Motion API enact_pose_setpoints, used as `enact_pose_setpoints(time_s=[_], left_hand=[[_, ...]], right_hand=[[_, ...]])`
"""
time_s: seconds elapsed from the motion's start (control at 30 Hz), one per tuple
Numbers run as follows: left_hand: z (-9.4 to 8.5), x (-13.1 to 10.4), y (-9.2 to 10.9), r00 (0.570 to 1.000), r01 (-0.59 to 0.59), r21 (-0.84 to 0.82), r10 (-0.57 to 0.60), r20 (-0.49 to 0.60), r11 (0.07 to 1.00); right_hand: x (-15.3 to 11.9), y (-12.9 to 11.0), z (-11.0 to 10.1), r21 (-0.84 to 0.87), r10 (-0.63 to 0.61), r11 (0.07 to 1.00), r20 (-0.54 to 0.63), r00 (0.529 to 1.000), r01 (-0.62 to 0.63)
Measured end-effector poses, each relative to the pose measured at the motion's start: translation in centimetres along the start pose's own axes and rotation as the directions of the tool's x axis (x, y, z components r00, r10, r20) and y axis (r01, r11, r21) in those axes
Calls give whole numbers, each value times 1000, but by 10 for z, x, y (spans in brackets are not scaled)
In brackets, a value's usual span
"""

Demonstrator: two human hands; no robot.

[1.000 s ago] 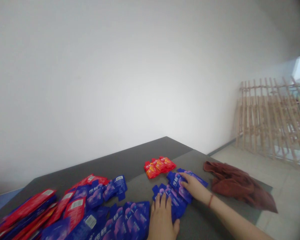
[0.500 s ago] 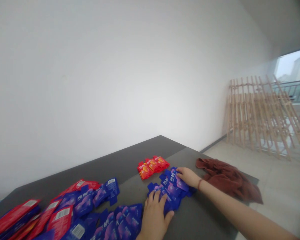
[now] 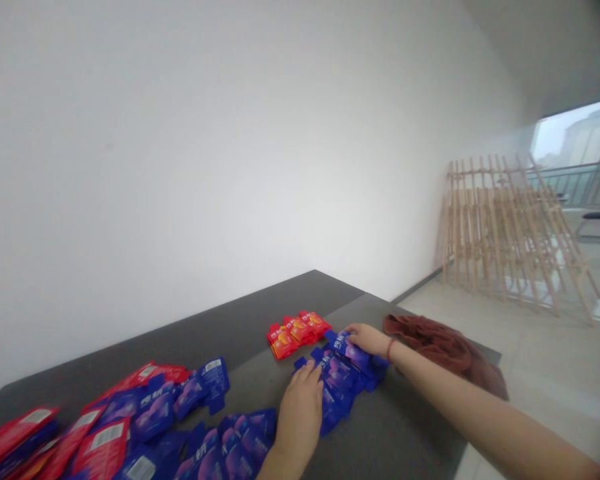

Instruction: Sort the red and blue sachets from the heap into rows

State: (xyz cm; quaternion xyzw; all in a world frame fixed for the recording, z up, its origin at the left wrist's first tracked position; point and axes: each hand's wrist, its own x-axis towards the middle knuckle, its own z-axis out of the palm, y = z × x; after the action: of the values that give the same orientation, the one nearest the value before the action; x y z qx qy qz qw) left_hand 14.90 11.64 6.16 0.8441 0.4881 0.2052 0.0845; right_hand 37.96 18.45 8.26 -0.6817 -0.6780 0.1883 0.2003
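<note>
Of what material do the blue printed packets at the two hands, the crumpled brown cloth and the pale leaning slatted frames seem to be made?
Blue printed packets: probably plastic film, smooth, with a slight sheen.
Crumpled brown cloth: matt fabric, soft folds; the fibre cannot be told.
Pale leaning slatted frames: likely unpainted wood, matt, judging by the tan colour.

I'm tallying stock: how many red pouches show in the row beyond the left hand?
3: the left pouch, the middle pouch and the right pouch, overlapping on the table; more may lie hidden underneath.

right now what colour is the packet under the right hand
The packet is blue and purple; head view.
</note>
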Motion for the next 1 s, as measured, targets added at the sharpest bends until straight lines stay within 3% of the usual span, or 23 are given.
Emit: enact_pose_setpoints(time_s=[0.2,0.43,0.57,0.67,0.77,0.87,0.93,1.0], left_hand=[[35,2,30,1000,-21,166,22,-5,986],[56,-10,24,1000,13,38,-14,0,999],[68,-5,30,1000,6,28,-7,25,1000],[66,-2,34,1000,8,40,-8,10,999],[52,-8,30,1000,-17,35,18,-17,999],[43,-18,22,996,88,38,-87,-18,995],[46,-20,18,985,174,39,-174,4,984],[56,-18,16,982,190,36,-190,3,981]], right_hand=[[-19,-8,20,-79,-78,994,-20,997,77],[-44,-3,38,-247,-128,965,-132,983,93],[-51,-5,58,-302,-26,953,-134,991,-16],[-53,-8,63,-310,13,948,-169,986,-66],[-50,-1,53,-286,-6,957,-171,985,-44],[-44,14,37,-247,56,963,-207,977,-107],[-40,21,31,-213,138,961,-194,971,-179],[-38,24,32,-193,177,959,-159,971,-206]])
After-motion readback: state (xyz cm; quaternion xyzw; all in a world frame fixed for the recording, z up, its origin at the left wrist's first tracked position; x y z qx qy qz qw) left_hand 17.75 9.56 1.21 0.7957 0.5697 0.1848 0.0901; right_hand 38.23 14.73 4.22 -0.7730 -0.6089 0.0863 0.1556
